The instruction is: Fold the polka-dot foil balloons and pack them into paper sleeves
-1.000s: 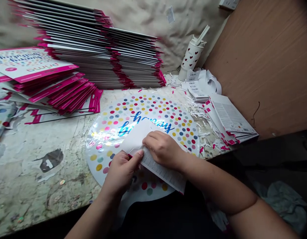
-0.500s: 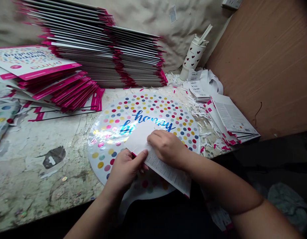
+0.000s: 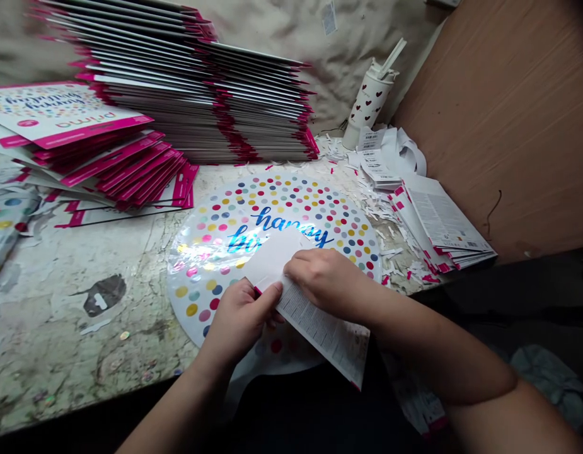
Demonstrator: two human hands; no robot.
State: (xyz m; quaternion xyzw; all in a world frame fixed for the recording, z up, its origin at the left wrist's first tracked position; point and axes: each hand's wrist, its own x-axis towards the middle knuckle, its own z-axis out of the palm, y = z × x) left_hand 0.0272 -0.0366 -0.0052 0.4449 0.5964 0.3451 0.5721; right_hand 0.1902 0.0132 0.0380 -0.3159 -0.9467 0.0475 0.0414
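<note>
My left hand grips the left edge of a printed paper packet, thumb on top. The packet has a blank white upper end and small dense text on its lower part, with pink at its edges. My right hand is closed against the packet's surface near its middle, fingertips pinched; what they pinch is hidden. Beneath both hands a round foil balloon lies flat, covered in coloured dots with blue "happy" lettering partly hidden by the packet.
Tall stacks of pink-edged packets stand at the back, beside a slumped pile on the left. A heart-patterned tumbler, a barcode label strip and more packets are on the right. Paper scraps litter the worktop.
The packet's lower end has swung slightly down and right. My right hand has shifted a little to the right; my left hand keeps its grip. The camera view has moved slightly.
</note>
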